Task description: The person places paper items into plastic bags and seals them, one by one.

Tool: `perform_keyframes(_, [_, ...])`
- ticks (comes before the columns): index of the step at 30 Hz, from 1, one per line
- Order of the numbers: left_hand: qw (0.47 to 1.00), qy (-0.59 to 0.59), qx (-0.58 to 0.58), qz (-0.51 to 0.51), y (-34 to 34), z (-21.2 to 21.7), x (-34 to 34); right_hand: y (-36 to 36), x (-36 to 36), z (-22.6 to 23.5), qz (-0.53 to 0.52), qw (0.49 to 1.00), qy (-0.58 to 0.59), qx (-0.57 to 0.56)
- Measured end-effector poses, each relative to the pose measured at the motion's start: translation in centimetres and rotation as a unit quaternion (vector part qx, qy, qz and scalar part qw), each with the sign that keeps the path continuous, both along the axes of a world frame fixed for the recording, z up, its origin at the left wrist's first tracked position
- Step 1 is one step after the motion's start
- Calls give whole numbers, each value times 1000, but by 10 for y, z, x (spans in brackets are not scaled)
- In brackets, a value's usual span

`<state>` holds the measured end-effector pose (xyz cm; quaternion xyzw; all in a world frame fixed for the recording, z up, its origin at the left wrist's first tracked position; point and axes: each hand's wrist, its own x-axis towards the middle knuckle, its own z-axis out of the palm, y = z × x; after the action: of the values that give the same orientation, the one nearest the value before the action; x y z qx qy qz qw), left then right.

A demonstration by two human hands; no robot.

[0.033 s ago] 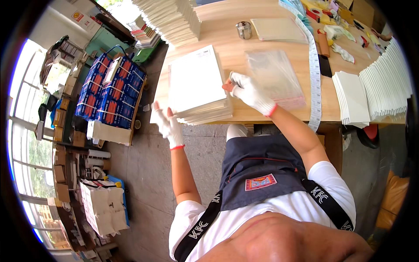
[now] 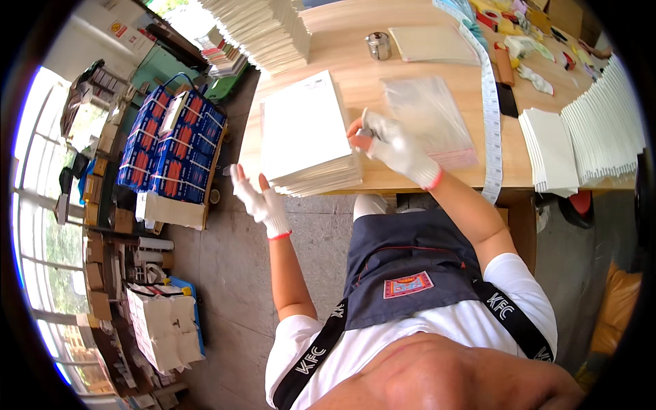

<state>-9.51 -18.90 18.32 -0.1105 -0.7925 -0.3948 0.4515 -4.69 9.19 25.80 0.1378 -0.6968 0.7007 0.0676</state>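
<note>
Both hands wear white knit gloves with red cuffs and bare fingertips. Off the lower left corner of a paper stack (image 2: 301,130), my left hand (image 2: 263,208) is open, fingers spread, holding nothing. The stack is white, squared up, with a blank top sheet bearing a small mark at its far edge. My right hand (image 2: 400,147) hovers by the stack's right side, its fingers half curled and thumb apart from the index finger. A small dark spot shows between them, too small to name. Beyond that hand lies a pile of clear plastic sleeves (image 2: 430,102).
A small metal pot (image 2: 378,46) and a cream sheet pile (image 2: 434,44) stand farther back. A tall paper stack (image 2: 266,31) rises at far left. A printed label strip (image 2: 490,123) runs down the table, left of white folded stacks (image 2: 547,147). Blue boxes (image 2: 181,150) sit on the floor.
My left hand has shifted slightly, its fingers a little farther left of the stack. My right hand's thumb and index finger have parted slightly.
</note>
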Motion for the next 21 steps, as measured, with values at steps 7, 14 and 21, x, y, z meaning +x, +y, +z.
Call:
perform_keyframes(7, [920, -68, -87, -375, 176, 16, 65, 38, 101, 86, 133, 836, 506, -166])
perform_keyframes(14, [745, -358, 398, -398, 353, -77, -88, 16, 153, 73, -485, 855, 129, -128])
perform_keyframes(21, [796, -374, 390, -275, 388, -120, -272, 128, 57, 62, -241, 949, 142, -146])
